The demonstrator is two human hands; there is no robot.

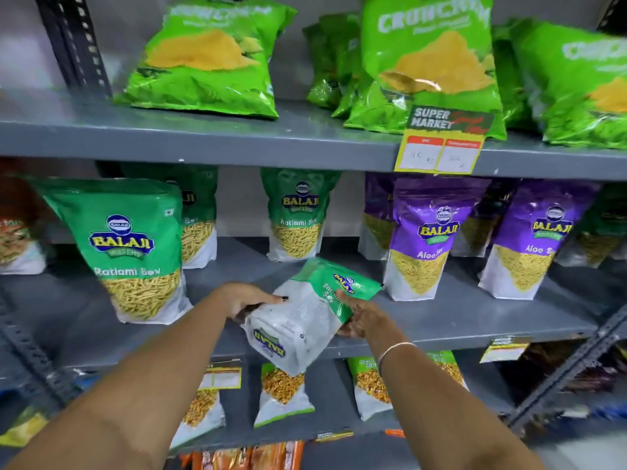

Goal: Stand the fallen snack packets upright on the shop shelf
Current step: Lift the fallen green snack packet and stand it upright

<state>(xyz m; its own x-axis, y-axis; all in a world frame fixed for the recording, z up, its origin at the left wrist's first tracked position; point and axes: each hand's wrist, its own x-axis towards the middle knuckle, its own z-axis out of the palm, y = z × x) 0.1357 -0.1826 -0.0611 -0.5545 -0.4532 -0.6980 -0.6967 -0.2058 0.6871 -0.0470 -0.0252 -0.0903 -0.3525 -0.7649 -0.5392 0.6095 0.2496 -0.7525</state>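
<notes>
I am holding the fallen packet between my left hand and right hand, bottom toward me, not yet upright, while the packets beyond my hands are already standing.

A green-and-white Balaji Ratlami Sev packet lies tilted over the front edge of the middle shelf, back panel up, its green top pointing toward the shelf's rear and its white base hanging past the edge. Other green Ratlami Sev packets and purple Aloo Sev packets stand upright on the same shelf.
</notes>
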